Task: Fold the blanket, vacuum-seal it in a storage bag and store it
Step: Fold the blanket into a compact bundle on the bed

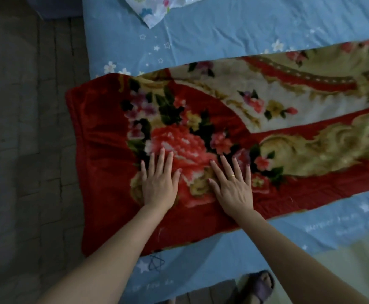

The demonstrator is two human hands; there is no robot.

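Both hands flat, palms down, on the blanket (201,128). Left hand (159,183) sits on the red part near the blanket's left end, fingers straight and slightly spread, thumb out toward the other hand. Right hand (234,185) is just beside it, further toward the blanket's middle, fingers straight and fanned wider, gold ring (232,176) on one finger. Neither hand grips anything; fingers only press on the pile. Both forearms are bare and reach in from below the blanket's near edge.

Blanket is folded into a long strip lying across the bed sheet (201,36). Its left end hangs past the sheet's edge over the floor (25,128); its right end is cut off by the frame. Number of layers in the fold: cannot tell.

Beyond the blanket's far edge, a corner of a storage bag (150,12) lies on the sheet, rest of it cut off at the top. Below the blanket's near edge, a foot in a purple sandal (259,286) is partly visible on the floor.

Blanket: thick plush, deep red with cream panels and pink floral print. Sheet: thin light-blue cloth with white stars and flowers, faint text unreadable. Bag: glossy clear plastic with coloured flower print. Floor: dull grey tiles, dim.
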